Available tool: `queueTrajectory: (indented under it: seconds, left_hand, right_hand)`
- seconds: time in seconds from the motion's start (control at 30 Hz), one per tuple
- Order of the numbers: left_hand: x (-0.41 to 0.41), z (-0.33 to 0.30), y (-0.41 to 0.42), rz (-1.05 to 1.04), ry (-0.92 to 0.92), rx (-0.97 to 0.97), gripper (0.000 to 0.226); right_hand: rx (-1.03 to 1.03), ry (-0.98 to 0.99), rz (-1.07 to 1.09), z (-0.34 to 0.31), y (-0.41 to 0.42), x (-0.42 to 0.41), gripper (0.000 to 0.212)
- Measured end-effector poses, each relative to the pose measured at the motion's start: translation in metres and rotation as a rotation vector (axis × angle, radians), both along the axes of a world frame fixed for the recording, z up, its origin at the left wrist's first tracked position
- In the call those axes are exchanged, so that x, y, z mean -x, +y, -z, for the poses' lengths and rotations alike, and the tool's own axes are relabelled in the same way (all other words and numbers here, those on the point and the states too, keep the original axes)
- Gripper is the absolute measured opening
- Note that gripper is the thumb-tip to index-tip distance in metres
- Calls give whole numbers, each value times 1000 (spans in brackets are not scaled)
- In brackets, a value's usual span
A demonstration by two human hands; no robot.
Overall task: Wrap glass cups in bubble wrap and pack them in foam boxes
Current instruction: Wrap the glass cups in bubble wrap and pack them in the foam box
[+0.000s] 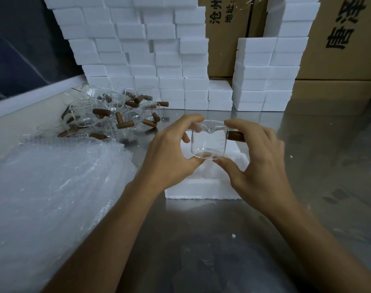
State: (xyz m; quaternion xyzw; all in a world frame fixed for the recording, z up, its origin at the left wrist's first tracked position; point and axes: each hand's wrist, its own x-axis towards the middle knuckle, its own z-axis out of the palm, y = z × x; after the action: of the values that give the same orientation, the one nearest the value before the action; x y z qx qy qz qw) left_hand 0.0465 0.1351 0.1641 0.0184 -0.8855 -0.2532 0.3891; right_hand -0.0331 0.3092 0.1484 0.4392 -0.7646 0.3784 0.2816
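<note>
Glass cup (208,140) sits upright above the open foam box (203,188), spout facing me, brown handle sticking right. Left hand (169,153) and right hand (258,157) both pinch it, rim to base.

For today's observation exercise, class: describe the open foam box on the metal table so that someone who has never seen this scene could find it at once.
Start at the wall of stacked white foam boxes at the back of the steel table, then come toward the viewer to the two hands holding a glass cup. The open foam box sits directly beneath that cup. Unlike the closed, stacked boxes, it stands alone with its hollow showing.
</note>
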Motion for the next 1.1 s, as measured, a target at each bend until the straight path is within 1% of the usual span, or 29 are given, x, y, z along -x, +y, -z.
queueTrajectory:
  seconds: [0.17,0.23,0.27,0.3,0.37,0.4,0.47,0.5,0.57,0.67,0.77,0.87,0.93,1.0,1.03,1.1]
  left_hand:
    - [-1,-2,1,-73,34,-38,77]
    - [-2,-3,1,-89,4,-46,81]
    - [-3,-4,1,-117,-23,-18,82]
    - [-4,-5,0,-173,-49,42,83]
    - [-5,-7,0,-370,-82,178,77]
    - [-6,-10,-2,-494,-103,202,70]
    - [-10,-16,-6,-731,-154,158,57]
    - [-13,-18,-9,-820,-189,123,55]
    - [-17,-20,-15,-902,-315,69,58]
    - [-17,-18,-17,-910,-520,17,62]
    - [-16,-16,-16,-918,-605,14,61]
    - [-18,-17,-13,-957,-548,73,56]
    - [-18,-19,-7,-965,-437,132,50]
    - [-16,-21,5,-901,-246,196,39]
    - [-14,-22,11,-828,-121,227,32]
    - [-10,-21,22,-596,150,294,20]
  right_hand:
    - [-98,104,4,-13,-6,12,66]
    - [-119,119,-6,-15,-9,17,66]
    - [-112,111,-11,-14,-9,19,66]
    - [-98,89,-13,-13,-7,19,66]
    - [-68,34,-18,-8,-2,20,66]
    - [-53,11,-17,-6,2,20,66]
    - [-14,-24,-9,-3,10,19,66]
    - [10,-35,-4,-3,12,18,67]
    - [49,-49,1,-5,13,14,66]
    - [73,-61,-6,-6,11,8,65]
    - [74,-62,-20,-4,11,4,65]
    - [80,-52,-37,-3,10,2,64]
    - [85,-48,-33,-3,9,2,64]
    - [97,-50,-24,-4,8,1,64]
    - [111,-56,-23,-4,8,1,64]
    - [164,-65,-28,-6,8,1,64]
